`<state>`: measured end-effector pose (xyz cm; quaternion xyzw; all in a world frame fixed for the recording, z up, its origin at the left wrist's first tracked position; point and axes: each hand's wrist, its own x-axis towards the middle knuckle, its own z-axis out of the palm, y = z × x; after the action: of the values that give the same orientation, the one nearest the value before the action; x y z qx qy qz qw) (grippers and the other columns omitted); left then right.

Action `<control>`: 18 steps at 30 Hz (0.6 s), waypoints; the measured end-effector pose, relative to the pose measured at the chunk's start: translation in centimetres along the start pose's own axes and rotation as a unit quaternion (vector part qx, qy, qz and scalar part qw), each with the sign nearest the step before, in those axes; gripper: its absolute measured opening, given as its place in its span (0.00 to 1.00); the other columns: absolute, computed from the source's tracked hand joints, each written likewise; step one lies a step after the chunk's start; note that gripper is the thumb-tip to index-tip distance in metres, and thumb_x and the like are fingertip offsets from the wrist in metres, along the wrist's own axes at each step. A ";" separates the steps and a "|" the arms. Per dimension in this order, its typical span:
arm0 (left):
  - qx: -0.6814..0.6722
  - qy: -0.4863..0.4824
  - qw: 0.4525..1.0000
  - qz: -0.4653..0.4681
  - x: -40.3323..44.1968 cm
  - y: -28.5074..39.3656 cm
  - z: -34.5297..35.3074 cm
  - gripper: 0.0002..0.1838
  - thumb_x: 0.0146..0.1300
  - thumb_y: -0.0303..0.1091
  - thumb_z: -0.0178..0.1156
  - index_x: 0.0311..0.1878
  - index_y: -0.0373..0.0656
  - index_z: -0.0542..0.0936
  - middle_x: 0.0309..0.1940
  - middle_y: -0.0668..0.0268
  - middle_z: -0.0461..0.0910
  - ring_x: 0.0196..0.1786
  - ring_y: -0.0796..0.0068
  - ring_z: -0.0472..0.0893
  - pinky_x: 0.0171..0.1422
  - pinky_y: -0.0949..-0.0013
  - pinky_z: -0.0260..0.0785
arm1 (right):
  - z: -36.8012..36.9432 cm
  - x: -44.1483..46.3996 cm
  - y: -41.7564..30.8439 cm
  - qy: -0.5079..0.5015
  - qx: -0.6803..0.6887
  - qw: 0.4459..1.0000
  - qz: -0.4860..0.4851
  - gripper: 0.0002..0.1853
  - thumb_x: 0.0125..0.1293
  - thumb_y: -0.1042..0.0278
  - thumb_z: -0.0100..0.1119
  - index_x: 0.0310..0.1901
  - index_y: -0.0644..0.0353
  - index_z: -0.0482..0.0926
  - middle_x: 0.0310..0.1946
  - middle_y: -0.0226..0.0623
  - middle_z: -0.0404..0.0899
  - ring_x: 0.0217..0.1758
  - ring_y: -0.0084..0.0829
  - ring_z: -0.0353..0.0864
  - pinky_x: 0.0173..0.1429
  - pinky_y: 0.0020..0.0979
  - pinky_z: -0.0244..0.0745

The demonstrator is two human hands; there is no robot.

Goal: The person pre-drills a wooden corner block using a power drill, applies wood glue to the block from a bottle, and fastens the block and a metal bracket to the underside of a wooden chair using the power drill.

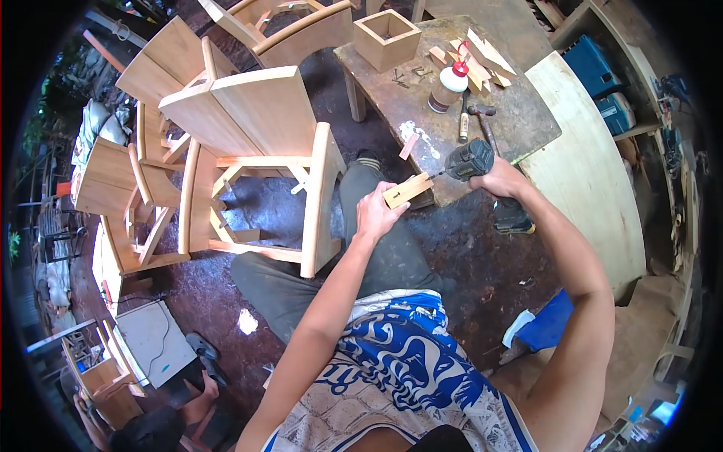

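My left hand (pixel 375 213) grips a small block of light wood (pixel 405 193) with a dark hole in its face, over my lap by the table corner. My right hand (pixel 500 179) is wrapped round the handle of a cordless drill (pixel 468 159). The drill lies sideways, its bit pointing left at the block's right end; whether the bit is in the wood I cannot tell. Left of my hands stands an unfinished wooden chair frame (pixel 260 109) with corner braces inside its seat.
On the worktable (pixel 376 83) are a wooden box (pixel 387 41), a glue bottle (pixel 449 89), a chisel (pixel 463 124), a hammer (pixel 483 120), screws and wood offcuts. More chairs (pixel 162 64) stand at left. A curved plywood sheet (pixel 595 173) lies right. Another person (pixel 169 422) sits lower left.
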<state>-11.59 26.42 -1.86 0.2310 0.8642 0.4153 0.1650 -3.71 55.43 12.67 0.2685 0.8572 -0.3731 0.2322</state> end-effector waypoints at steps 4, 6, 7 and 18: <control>0.007 0.004 1.000 0.008 0.0 0.1 -0.1 0.29 0.53 0.47 0.81 0.55 0.46 0.84 0.44 0.56 0.91 0.48 0.52 0.90 0.56 0.54 0.81 | 1.4 0.6 2.2 0.089 -0.013 0.989 -0.118 0.22 0.54 0.57 0.71 0.46 0.64 0.84 0.25 0.38 0.82 0.25 0.33 0.81 0.33 0.39 0.74; 0.002 0.003 1.000 0.008 0.0 0.0 0.0 0.29 0.54 0.47 0.80 0.56 0.47 0.83 0.44 0.56 0.91 0.49 0.52 0.90 0.56 0.53 0.81 | 1.1 0.9 2.2 0.063 -0.011 0.996 -0.059 0.20 0.54 0.58 0.71 0.45 0.64 0.84 0.24 0.38 0.81 0.23 0.32 0.80 0.31 0.38 0.74; -0.002 0.001 1.000 0.005 -0.1 -0.1 0.0 0.28 0.55 0.47 0.79 0.57 0.49 0.82 0.44 0.57 0.91 0.49 0.52 0.90 0.57 0.52 0.81 | 1.0 0.7 1.7 0.033 -0.009 0.999 0.001 0.19 0.55 0.59 0.70 0.43 0.64 0.83 0.23 0.38 0.81 0.22 0.32 0.80 0.30 0.37 0.74; -0.268 -0.016 0.956 -0.118 0.5 -1.9 -0.7 0.26 0.63 0.47 0.75 0.57 0.40 0.83 0.45 0.53 0.91 0.48 0.57 0.92 0.52 0.58 0.84 | -1.0 -3.5 0.9 0.048 0.225 0.973 0.002 0.13 0.60 0.61 0.73 0.39 0.61 0.83 0.21 0.31 0.78 0.18 0.25 0.76 0.25 0.31 0.70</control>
<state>-12.80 25.19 -3.04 0.0809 0.7399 0.6052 0.2824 -0.73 55.72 14.85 0.3329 0.7609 -0.5427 0.1251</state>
